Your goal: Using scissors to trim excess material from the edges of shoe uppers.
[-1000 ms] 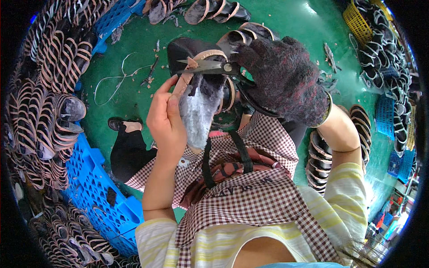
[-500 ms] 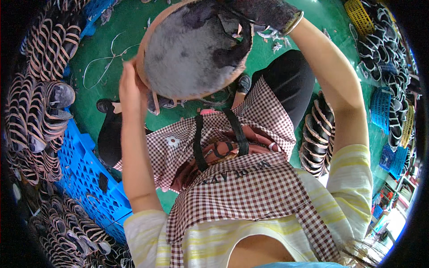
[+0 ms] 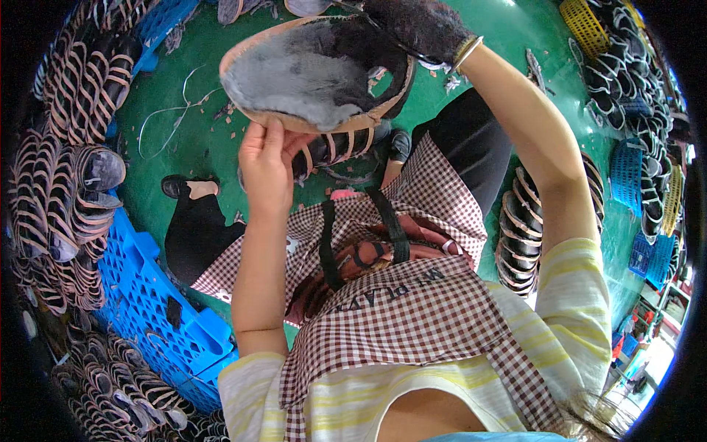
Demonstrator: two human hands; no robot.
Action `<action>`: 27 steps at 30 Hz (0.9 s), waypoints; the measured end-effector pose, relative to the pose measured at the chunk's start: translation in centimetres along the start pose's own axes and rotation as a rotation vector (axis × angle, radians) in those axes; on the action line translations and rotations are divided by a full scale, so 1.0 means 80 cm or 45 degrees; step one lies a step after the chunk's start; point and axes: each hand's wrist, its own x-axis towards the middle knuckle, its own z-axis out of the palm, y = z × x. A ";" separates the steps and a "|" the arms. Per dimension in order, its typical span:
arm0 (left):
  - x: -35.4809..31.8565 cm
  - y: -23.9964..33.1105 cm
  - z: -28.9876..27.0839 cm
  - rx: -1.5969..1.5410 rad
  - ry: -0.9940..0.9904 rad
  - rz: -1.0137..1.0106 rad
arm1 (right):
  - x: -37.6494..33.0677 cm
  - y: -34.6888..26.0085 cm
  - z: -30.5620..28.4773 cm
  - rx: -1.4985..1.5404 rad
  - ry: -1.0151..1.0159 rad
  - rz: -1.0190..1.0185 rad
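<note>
A fleece-lined shoe upper (image 3: pixel 294 77), grey inside with a tan rim and a dark end, is held up in front of me. My left hand (image 3: pixel 269 158) pinches its lower rim between thumb and fingers. At the upper's dark right end is my right hand (image 3: pixel 427 29), in a dark fuzzy glove with a bracelet at the wrist. Its fingers look curled, with a thin dark edge beside them; what they grip is hidden. Behind the held piece, a row of nested black and tan uppers (image 3: pixel 342 147) lies on the floor.
Stacked uppers (image 3: pixel 55 184) crowd the left side around a blue plastic pallet (image 3: pixel 162 295). Another stack (image 3: pixel 519 228) stands by my right knee. Yellow (image 3: pixel 584 22) and blue (image 3: pixel 626 177) baskets with more uppers line the right. Scraps and a white cord (image 3: pixel 173 132) lie on the green floor (image 3: pixel 471 66).
The upper has tilted and moved slightly up and left. My left hand has shifted right, from its left side to its lower rim. The nested row below now shows more.
</note>
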 end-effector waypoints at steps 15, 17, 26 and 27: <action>-0.008 0.057 -0.003 -0.240 -0.222 0.274 | -0.097 -0.080 -0.027 0.176 0.388 -0.331; -0.009 0.053 0.000 -0.208 -0.185 0.248 | -0.096 -0.083 -0.022 0.144 0.399 -0.359; -0.018 0.046 0.007 -0.089 -0.208 0.192 | -0.087 -0.119 -0.039 0.354 0.316 -0.197; -0.019 0.045 0.009 -0.084 -0.257 0.188 | -0.085 -0.123 -0.042 0.398 0.257 -0.140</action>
